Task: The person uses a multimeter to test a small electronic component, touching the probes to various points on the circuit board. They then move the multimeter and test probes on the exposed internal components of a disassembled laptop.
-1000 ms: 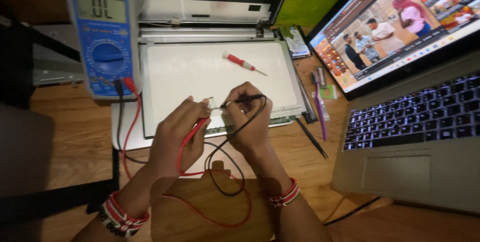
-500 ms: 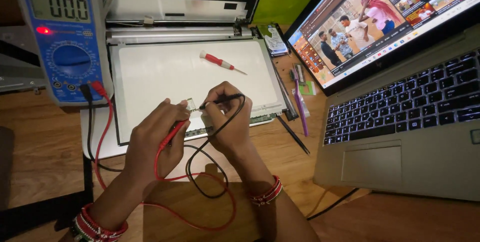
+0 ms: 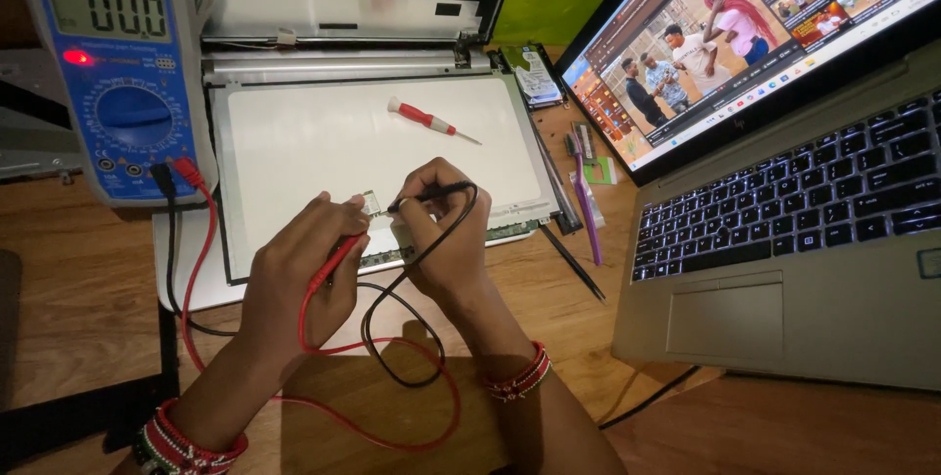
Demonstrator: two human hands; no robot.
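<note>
Your left hand (image 3: 299, 274) is curled around the red probe (image 3: 338, 254), pinching it between thumb and fingers, its tip aimed at the small connector (image 3: 371, 202) just past your fingertips; your right hand (image 3: 441, 240) sits right beside it, almost touching, and pinches the black probe (image 3: 431, 193) the same way, its point meeting that connector from the other side. The connector lies at the near edge of the bare display panel (image 3: 314, 142), which stretches out beyond both hands — flat, pale, backside up; a red-handled screwdriver (image 3: 423, 119) rests on it, well beyond your right knuckles. The red lead (image 3: 323, 348) and black lead (image 3: 387, 338) loop on the wooden table (image 3: 78, 289) between your wrists, then run off to the left of your left hand to the blue multimeter (image 3: 113, 83), propped up with a red light glowing. To the right of your right hand an open laptop (image 3: 784, 240) plays a video; a purple tool (image 3: 586, 205) and a black stylus (image 3: 572, 261) lie between it and the panel.
</note>
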